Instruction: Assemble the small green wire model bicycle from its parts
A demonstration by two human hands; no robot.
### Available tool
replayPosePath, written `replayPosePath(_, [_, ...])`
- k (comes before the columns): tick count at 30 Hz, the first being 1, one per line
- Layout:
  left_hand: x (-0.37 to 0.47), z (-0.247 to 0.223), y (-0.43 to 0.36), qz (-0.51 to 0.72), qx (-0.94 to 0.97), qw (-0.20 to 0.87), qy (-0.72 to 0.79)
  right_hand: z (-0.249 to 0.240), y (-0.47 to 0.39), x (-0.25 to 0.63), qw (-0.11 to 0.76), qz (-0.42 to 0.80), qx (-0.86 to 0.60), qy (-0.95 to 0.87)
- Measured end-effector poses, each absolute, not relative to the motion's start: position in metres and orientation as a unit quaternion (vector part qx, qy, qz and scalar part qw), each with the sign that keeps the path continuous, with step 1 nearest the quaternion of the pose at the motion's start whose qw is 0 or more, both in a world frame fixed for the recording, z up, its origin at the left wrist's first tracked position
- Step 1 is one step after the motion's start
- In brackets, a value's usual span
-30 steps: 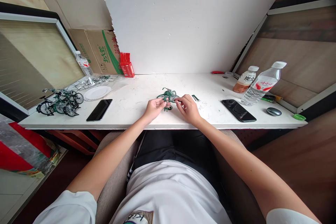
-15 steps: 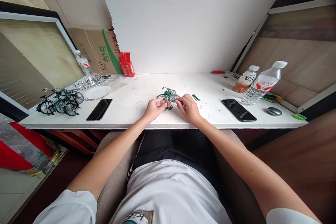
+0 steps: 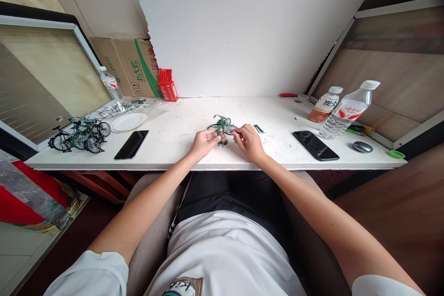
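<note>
A small green model bicycle [image 3: 221, 126] rests on the white table [image 3: 187, 120] in front of me. My left hand [image 3: 204, 142] pinches its near side from the left. From the right, my right hand [image 3: 250, 142] has its fingertips closed on the same model. A few small green loose parts [image 3: 258, 128] lie just right of my right hand.
Several finished green model bicycles [image 3: 79, 134] stand at the table's left end beside a white plate [image 3: 128, 122] and a black phone [image 3: 132, 144]. On the right are another phone [image 3: 315, 145], two bottles [image 3: 343, 110], a mouse [image 3: 362, 146]. A white board [image 3: 243, 32] leans behind.
Both hands stay on the model bicycle; my right hand's fingers have shifted slightly on it. Nothing else has moved.
</note>
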State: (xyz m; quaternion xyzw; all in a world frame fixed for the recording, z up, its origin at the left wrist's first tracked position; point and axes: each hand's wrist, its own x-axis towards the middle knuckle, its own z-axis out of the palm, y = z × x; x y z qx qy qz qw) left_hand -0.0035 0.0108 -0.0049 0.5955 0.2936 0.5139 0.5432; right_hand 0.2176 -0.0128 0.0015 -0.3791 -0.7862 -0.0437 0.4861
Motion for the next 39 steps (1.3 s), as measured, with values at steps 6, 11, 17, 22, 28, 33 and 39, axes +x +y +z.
replayPosePath(6, [-0.0032, -0.0042, 0.0099, 0.517, 0.593, 0.542, 0.296, 0.0012, -0.0121, 0.2172, 0.485, -0.047, -0.377, -0.788])
replayPosePath(11, [-0.0025, -0.0033, 0.0097, 0.521, 0.592, 0.538, 0.299, 0.0015, -0.0126, 0.2171, 0.488, -0.052, -0.367, -0.79])
replayPosePath(17, [-0.0022, -0.0019, 0.0088, 0.522, 0.589, 0.538, 0.302, 0.0034, -0.0136, 0.2165, 0.49, -0.059, -0.361, -0.792])
replayPosePath(22, [-0.0024, -0.0018, 0.0083, 0.52, 0.591, 0.538, 0.301, 0.0035, -0.0139, 0.2162, 0.491, -0.059, -0.359, -0.792])
replayPosePath(28, [-0.0027, -0.0049, 0.0104, 0.519, 0.594, 0.538, 0.297, 0.0007, -0.0118, 0.2174, 0.493, -0.058, -0.366, -0.787])
replayPosePath(33, [-0.0033, -0.0052, 0.0104, 0.514, 0.603, 0.535, 0.294, -0.0005, -0.0101, 0.2187, 0.49, -0.058, -0.37, -0.787])
replayPosePath(39, [-0.0032, -0.0036, 0.0092, 0.51, 0.614, 0.527, 0.294, 0.0002, -0.0093, 0.2189, 0.489, -0.051, -0.378, -0.784])
